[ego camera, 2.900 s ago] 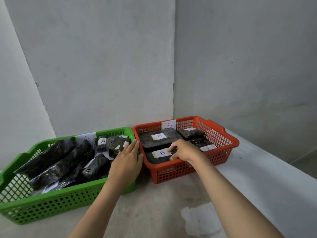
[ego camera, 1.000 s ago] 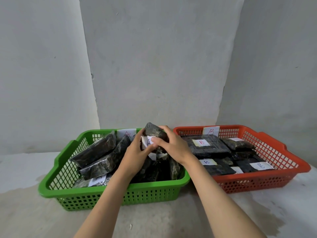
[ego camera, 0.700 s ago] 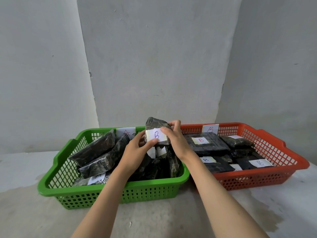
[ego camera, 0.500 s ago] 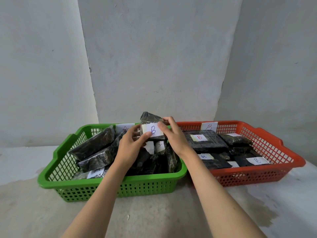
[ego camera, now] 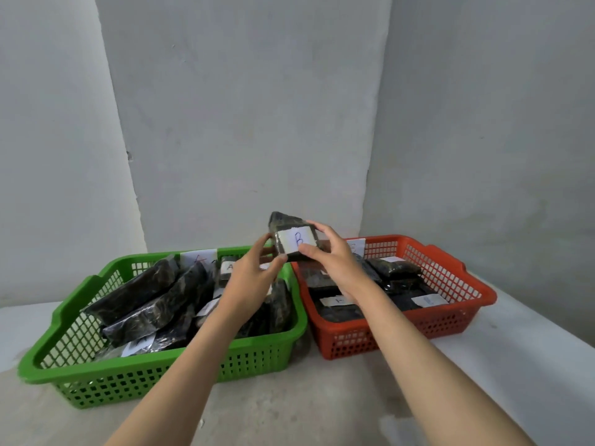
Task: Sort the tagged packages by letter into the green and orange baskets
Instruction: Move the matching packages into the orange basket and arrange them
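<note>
A dark wrapped package with a white tag marked B is held up above the gap between the two baskets. My right hand grips its right side, thumb on the tag. My left hand pinches its lower left corner. The green basket on the left holds several dark packages, some tagged A, and has an A card on its back wall. The orange basket on the right holds several dark packages with white tags.
Both baskets stand side by side on a pale concrete ledge in a corner of grey walls. The ledge drops off at the right.
Both hands lifted the B package out of the green basket and carried it right, toward the orange basket. The view has shifted slightly.
</note>
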